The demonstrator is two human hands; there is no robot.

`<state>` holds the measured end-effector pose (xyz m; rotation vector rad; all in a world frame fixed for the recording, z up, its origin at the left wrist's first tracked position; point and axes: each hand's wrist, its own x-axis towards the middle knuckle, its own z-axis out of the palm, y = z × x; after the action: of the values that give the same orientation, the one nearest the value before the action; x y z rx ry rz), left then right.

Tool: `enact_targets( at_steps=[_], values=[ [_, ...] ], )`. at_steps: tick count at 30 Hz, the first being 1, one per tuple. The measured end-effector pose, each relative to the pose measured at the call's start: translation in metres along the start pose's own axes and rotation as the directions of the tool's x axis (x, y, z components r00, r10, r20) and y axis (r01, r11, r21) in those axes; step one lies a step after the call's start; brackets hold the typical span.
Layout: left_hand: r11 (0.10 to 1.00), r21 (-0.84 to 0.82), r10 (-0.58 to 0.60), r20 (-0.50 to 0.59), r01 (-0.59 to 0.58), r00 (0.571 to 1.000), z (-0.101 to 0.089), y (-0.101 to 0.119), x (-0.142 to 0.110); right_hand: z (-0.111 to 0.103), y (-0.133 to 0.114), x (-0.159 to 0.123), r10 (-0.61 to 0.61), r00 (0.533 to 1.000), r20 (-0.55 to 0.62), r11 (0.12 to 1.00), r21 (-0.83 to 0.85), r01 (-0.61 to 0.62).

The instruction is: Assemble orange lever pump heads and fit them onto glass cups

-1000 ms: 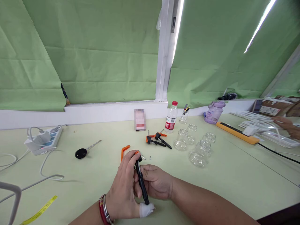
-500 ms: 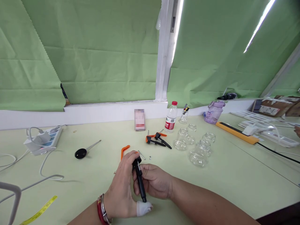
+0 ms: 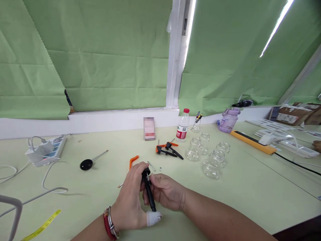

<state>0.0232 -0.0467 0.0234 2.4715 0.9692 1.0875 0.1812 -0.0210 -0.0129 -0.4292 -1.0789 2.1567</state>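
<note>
My left hand (image 3: 130, 204), its thumb wrapped in white tape, is closed around a black tool part with a tube-shaped body (image 3: 149, 195). The fingers cover its wide head, and the taped thumb is by the lower end. From the right, my right hand (image 3: 172, 192) pinches near the thin metal rod along the tube; what its fingertips grip is hidden. A metal tip (image 3: 120, 185) sticks out left of my left hand. Just beyond lie an orange lever (image 3: 132, 162), a bolt (image 3: 151, 166) and tiny metal pieces (image 3: 160, 169). Similar black-and-orange tools (image 3: 168, 149) rest farther back.
Several glass jars (image 3: 212, 165) and a red-capped bottle (image 3: 183, 125) stand to the right. A screwdriver with a round black handle (image 3: 86, 164) lies left. Power strips (image 3: 253, 142) with cables sit on both sides. Another person's hand (image 3: 317, 145) shows at the right edge.
The black tube has risen slightly with my left thumb. More of the metal tip shows left of my left hand. The things on the table have stayed put.
</note>
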Motion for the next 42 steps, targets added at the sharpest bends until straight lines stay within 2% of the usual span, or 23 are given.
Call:
enact_targets(
  at_steps=[9, 12, 15, 17, 20, 23, 26, 28, 35, 39, 42],
  values=[
    [0.994, -0.058, -0.09, 0.073, 0.095, 0.993, -0.003, -0.006, -0.003, 0.002, -0.001, -0.001, 0.013, 0.999, -0.032, 0.999, -0.044, -0.014],
    [0.983, -0.091, -0.155, 0.076, 0.162, 0.985, -0.006, -0.011, -0.002, 0.003, -0.004, -0.001, -0.016, 0.994, -0.108, 0.994, -0.11, 0.004],
    [0.955, -0.174, -0.232, 0.057, 0.238, 0.971, -0.014, -0.015, 0.003, 0.0, -0.011, -0.001, -0.072, 0.97, -0.232, 0.965, -0.262, 0.009],
    [0.904, -0.267, -0.317, 0.103, 0.333, 0.943, -0.021, -0.016, 0.009, -0.004, -0.015, -0.001, -0.125, 0.941, -0.315, 0.909, -0.416, -0.018],
    [0.77, -0.386, -0.46, 0.218, 0.508, 0.861, -0.033, -0.015, 0.015, -0.011, -0.017, -0.001, -0.218, 0.913, -0.344, 0.765, -0.641, -0.059],
    [0.648, -0.477, -0.518, 0.296, 0.594, 0.803, -0.041, -0.016, 0.016, -0.015, -0.013, -0.001, -0.252, 0.921, -0.297, 0.579, -0.809, -0.103],
    [0.563, -0.534, -0.533, 0.349, 0.631, 0.771, -0.041, -0.02, 0.013, -0.015, -0.008, 0.0, -0.296, 0.937, -0.185, 0.318, -0.944, -0.086],
    [0.515, -0.561, -0.527, 0.389, 0.648, 0.755, -0.04, -0.022, 0.012, -0.016, -0.006, 0.001, -0.293, 0.943, -0.156, 0.206, -0.974, -0.097],
    [0.323, -0.59, -0.466, 0.581, 0.74, 0.667, -0.031, -0.017, 0.009, -0.024, -0.003, 0.009, -0.371, 0.909, -0.188, 0.063, -0.982, -0.177],
    [0.254, -0.587, -0.421, 0.648, 0.768, 0.635, -0.026, -0.016, 0.007, -0.028, -0.007, 0.011, -0.396, 0.901, -0.178, 0.072, -0.984, -0.163],
    [0.213, -0.579, -0.436, 0.665, 0.787, 0.607, -0.025, -0.017, 0.006, -0.036, -0.019, 0.009, -0.47, 0.859, -0.201, 0.088, -0.98, -0.181]
  ],
)
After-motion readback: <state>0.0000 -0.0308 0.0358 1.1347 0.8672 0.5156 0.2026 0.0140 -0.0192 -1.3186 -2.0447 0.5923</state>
